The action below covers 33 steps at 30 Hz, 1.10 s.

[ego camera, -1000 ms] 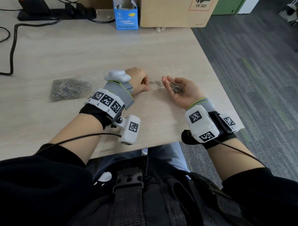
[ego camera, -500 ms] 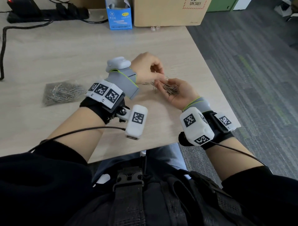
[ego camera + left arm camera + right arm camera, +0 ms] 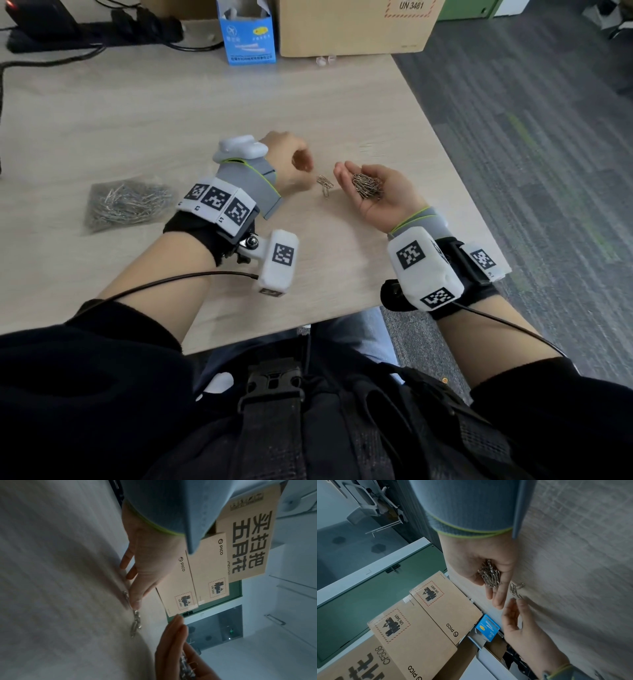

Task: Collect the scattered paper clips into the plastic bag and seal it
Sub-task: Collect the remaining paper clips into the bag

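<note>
At the far left of the wooden table the plastic bag lies flat, clear and stuffed with paper clips; whether its mouth is sealed is too small to tell. To its right, the left forearm comes in from the near edge, wrist strapped with a marker-tagged camera rig, and the left hand sits low over the tabletop, knuckles up. In the head view the hand is smeared by motion, so its fingers are hard to read there. The left wrist view shows them better: the fingers are stretched out and loosely spread, one tip down at the table right beside a short string of loose paper clips. It grips nothing that can be made out, though whether the tip actually touches a clip is unclear.

Those loose paper clips lie on the table between the two hands, just off the right hand's fingertips. The right hand rests palm-up near the table's right edge, fingers gently cupped and half open, cradling a heap of paper clips in the palm; no finger closes over them. In the right wrist view the thumb is hidden behind the hand.

Along the back edge, a blue carton and a cardboard box are cut off by the frame's top.
</note>
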Each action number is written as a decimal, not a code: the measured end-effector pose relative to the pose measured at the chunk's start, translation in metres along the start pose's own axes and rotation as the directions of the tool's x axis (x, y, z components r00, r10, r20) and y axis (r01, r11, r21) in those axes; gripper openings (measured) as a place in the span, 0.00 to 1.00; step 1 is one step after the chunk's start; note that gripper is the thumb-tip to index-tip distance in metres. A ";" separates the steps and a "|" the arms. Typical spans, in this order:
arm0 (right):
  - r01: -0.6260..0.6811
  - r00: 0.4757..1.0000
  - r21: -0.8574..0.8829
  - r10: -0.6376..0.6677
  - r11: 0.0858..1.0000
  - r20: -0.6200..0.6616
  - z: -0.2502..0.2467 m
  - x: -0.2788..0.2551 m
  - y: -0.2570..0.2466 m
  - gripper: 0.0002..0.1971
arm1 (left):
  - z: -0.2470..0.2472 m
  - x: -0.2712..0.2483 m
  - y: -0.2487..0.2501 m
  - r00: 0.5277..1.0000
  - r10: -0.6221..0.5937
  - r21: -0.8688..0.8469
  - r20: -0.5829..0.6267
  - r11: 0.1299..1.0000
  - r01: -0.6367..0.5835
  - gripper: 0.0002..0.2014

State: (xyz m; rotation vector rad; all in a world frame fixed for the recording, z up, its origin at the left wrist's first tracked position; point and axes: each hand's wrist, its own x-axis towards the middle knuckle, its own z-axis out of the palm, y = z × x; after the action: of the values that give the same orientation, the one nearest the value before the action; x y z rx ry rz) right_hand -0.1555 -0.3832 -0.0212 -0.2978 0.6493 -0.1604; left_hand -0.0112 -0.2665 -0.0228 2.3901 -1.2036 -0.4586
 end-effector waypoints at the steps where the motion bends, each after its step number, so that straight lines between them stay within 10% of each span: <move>1: 0.000 1.000 0.002 0.000 1.000 -0.003 0.000 0.000 0.000 0.16 | 0.003 -0.002 -0.002 1.000 0.001 0.015 0.025 1.000 -0.001 0.07; 8: 0.008 1.000 0.002 -0.008 1.000 -0.008 -0.004 0.000 -0.002 0.16 | 0.008 -0.003 -0.001 0.999 0.010 0.098 0.045 0.995 -0.014 0.02; 16: 0.023 1.000 -0.009 -0.023 1.000 -0.006 -0.005 -0.003 -0.002 0.16 | 0.004 -0.004 0.013 0.983 0.175 -0.192 0.046 0.968 -0.163 0.13; 33: 0.029 0.999 0.007 -0.029 1.000 -0.017 -0.007 -0.003 -0.005 0.17 | 0.009 0.013 0.012 0.974 0.194 0.070 0.119 0.977 -0.203 0.08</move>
State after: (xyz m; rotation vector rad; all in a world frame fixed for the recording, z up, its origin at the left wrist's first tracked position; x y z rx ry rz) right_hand -0.1622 -0.3885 -0.0234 -0.2987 0.6615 -0.1931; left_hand -0.0157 -0.2857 -0.0262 2.3053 -1.5216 -0.4920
